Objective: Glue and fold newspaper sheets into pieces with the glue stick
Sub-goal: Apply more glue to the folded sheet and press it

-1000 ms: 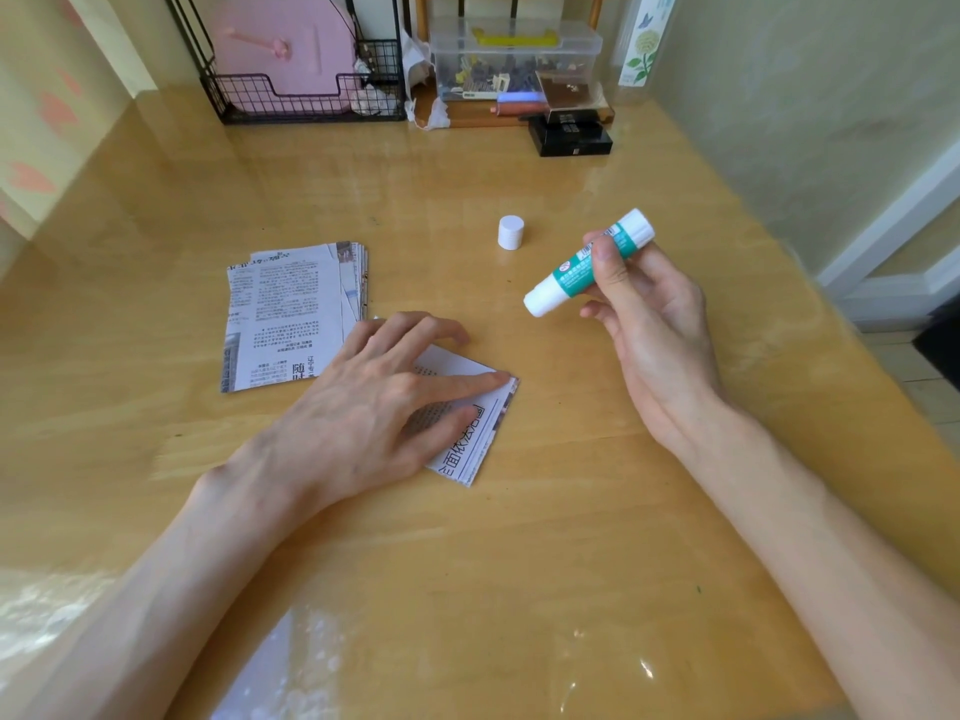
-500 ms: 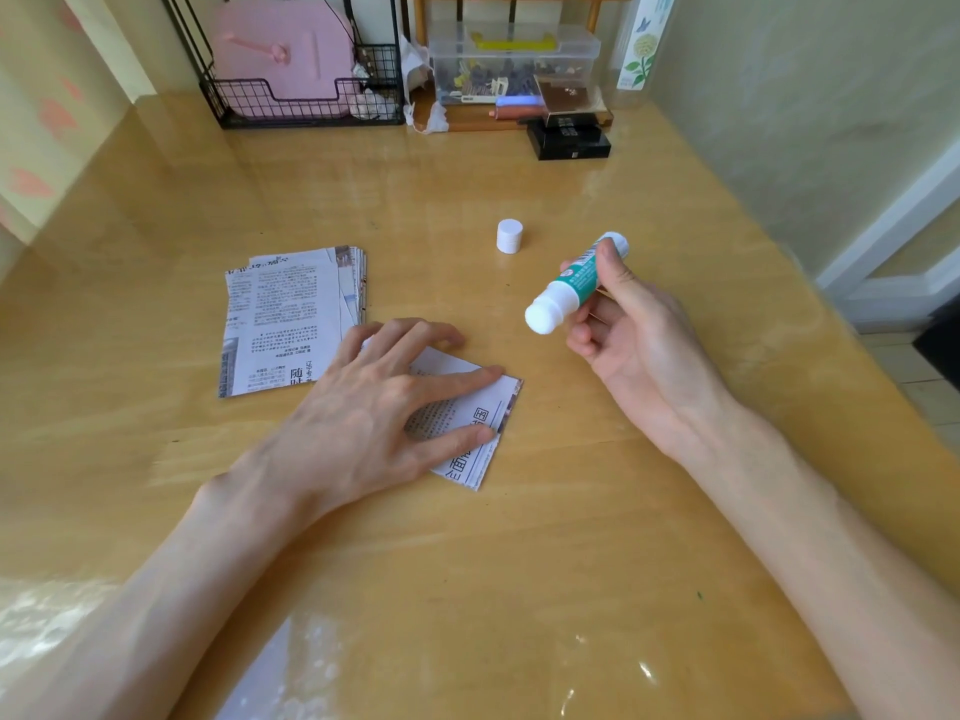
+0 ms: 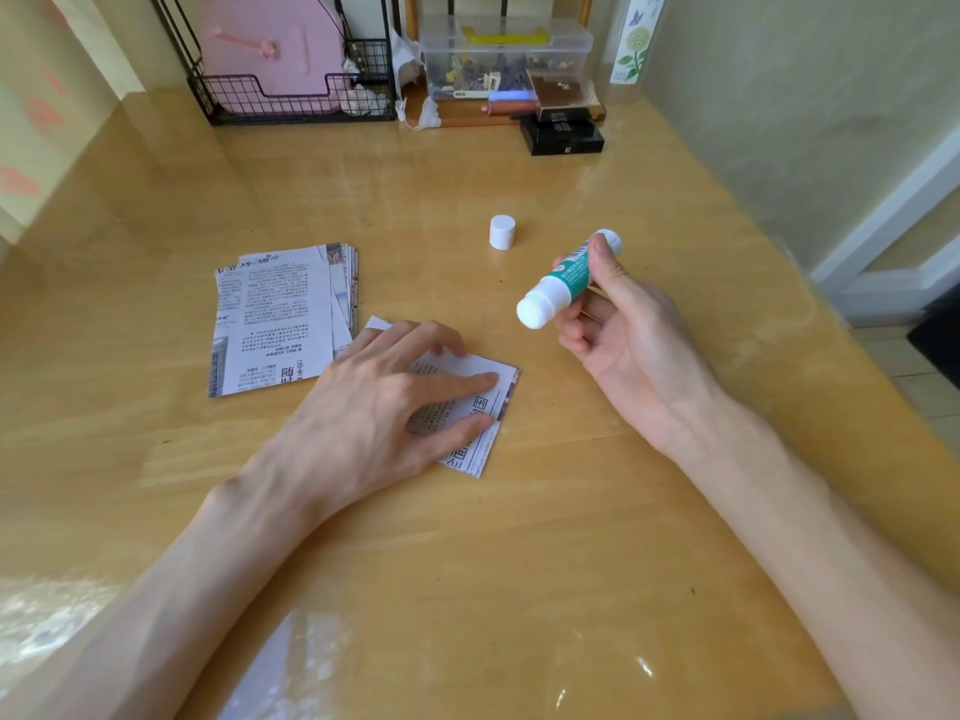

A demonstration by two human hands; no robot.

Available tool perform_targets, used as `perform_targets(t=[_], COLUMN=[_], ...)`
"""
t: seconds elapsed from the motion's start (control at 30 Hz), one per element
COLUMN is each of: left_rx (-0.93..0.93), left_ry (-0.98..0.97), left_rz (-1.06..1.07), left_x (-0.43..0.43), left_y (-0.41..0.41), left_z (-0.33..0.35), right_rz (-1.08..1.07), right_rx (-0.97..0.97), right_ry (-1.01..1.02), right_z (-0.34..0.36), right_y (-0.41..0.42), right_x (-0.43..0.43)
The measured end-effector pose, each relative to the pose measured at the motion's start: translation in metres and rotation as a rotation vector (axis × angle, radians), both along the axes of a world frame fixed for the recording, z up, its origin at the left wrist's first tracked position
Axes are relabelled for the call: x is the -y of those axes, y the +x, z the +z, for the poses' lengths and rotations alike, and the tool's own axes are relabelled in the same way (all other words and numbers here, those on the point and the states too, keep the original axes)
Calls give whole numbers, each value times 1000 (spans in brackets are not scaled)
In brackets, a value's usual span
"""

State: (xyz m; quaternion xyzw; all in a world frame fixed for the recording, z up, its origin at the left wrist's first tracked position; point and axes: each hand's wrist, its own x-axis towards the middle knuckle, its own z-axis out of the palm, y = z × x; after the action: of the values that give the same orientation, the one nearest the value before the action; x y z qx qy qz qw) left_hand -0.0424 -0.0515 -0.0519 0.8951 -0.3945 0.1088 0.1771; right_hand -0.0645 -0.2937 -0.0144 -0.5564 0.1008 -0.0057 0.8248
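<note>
Newspaper is seen in two places on the table (image 3: 519,563). A stack (image 3: 275,319) of cut sheets lies left of the middle, and a folded piece (image 3: 479,452) lies just beside the stack's right edge, nearer the front edge. The piece is pressed flat by the left hand (image 3: 374,407), whose fingers are spread and straight across the paper, the fingertips reaching nearly to the piece's right edge.

The glue stick (image 3: 563,280) is held off the table by the right hand (image 3: 639,350), to the right of the piece and apart from it. It is pinched between the thumb on top and the curled fingers below. Its white uncapped end is tilted down and left, and its base is pointed at the far right corner. Whether glue stands out of the end cannot be told.

The cap (image 3: 502,231) is stood upright on the table, beyond the stick's uncapped end towards the far edge, touching nothing.

Along the far edge a wire basket (image 3: 291,103) with a pink object (image 3: 270,49) in it, a clear box (image 3: 506,54) and a black box (image 3: 563,135) are lined up, well apart from both hands.
</note>
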Motion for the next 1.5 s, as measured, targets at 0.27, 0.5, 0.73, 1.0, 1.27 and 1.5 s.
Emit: perform_targets(t=[0.27,0.5,0.73,1.0,1.27,1.5], left_rx=[53,14,-8,12,34,113], left_ry=[-99,-41,61,82,28,57], left_rz=[-45,3,12,16,34,-34], left_x=[4,2,0,1,3,2], left_y=[-3,-4,-3,-5,-8,-6], left_z=[-1,0,0,3,7,4], right_rz=[32,33,23,-15,-74,-107], right_rx=[37,97,105,94,78,61], right_ry=[-60,-207,-213,-215,-209,-200], right_z=[-1,-5,-7,-9,-9,-11], right_y=[-1,-3,-2,-1,0,2], right_x=[-3,-7,-6,-4,-1,0])
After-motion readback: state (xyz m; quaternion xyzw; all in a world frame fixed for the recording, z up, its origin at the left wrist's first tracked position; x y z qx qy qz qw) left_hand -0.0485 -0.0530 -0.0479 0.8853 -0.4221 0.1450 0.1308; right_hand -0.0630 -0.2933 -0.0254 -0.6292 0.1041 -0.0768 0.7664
